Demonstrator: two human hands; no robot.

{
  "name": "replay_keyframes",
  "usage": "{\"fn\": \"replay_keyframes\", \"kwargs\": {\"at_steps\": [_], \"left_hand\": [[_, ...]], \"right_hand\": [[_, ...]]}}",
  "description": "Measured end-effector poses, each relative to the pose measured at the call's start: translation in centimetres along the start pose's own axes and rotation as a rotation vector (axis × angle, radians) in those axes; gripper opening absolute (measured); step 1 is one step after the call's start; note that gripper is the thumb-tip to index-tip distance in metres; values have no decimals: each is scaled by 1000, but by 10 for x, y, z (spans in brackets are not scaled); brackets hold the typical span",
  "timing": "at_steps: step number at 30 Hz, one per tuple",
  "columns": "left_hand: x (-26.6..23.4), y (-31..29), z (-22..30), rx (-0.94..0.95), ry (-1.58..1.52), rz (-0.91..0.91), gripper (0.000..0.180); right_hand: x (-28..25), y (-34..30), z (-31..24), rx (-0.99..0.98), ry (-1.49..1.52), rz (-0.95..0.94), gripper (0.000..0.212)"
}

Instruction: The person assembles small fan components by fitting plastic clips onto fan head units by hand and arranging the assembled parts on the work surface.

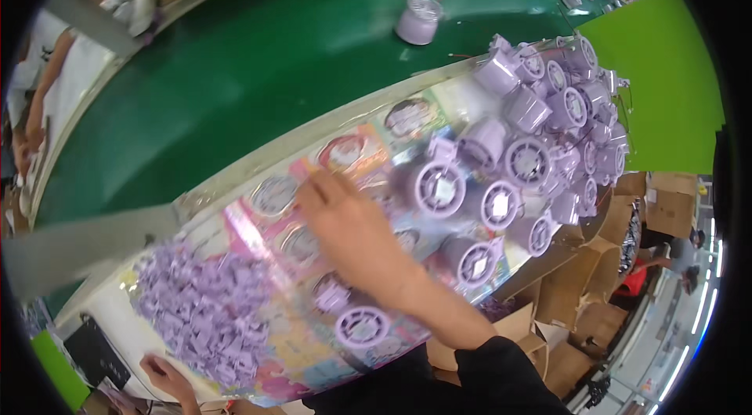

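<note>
My right hand [345, 231] reaches across the table with its fingers bent together over the colourful printed sheet [294, 348]. Whatever its fingertips pinch, if anything, is hidden. Just below its wrist lies a lilac round plastic housing with a spoked face [362, 326]. To its right are more such housings [439, 189], some with a small bracket on the rim. My left hand [166, 377], small at the lower left, rests by the table's near edge with curled fingers. What they hold cannot be made out. Beside it spreads a heap of small lilac plastic pieces [204, 309].
A pile of cup-shaped lilac housings [548, 106] with thin wires covers the table's right end. Beyond the table runs a green conveyor belt [258, 94] carrying a lilac housing [419, 19]. A grey post [94, 250] stands left. Cardboard boxes [595, 282] lie at right. Another person's arm [47, 90] shows far left.
</note>
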State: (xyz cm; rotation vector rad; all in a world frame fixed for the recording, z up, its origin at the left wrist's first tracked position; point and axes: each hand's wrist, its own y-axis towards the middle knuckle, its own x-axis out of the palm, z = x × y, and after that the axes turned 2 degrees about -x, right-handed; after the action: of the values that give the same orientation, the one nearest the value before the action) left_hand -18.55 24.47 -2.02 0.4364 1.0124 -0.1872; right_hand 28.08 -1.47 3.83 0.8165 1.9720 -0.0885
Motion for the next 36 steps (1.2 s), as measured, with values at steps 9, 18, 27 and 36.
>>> {"fn": "replay_keyframes", "kwargs": {"at_steps": [9,18,27,36], "left_hand": [[-4,5,-27,-1,173,-131,27],[4,7,21,108,217,-13,38],[-2,5,35,147,356,55,23],[11,2,48,206,592,91,33]], "right_hand": [[-8,8,2,62,-260,-177,20],[-9,-1,2,23,-141,-18,29],[-151,-123,-16,152,564,467,17],[-312,-365,282,689,564,1465,20]]}}
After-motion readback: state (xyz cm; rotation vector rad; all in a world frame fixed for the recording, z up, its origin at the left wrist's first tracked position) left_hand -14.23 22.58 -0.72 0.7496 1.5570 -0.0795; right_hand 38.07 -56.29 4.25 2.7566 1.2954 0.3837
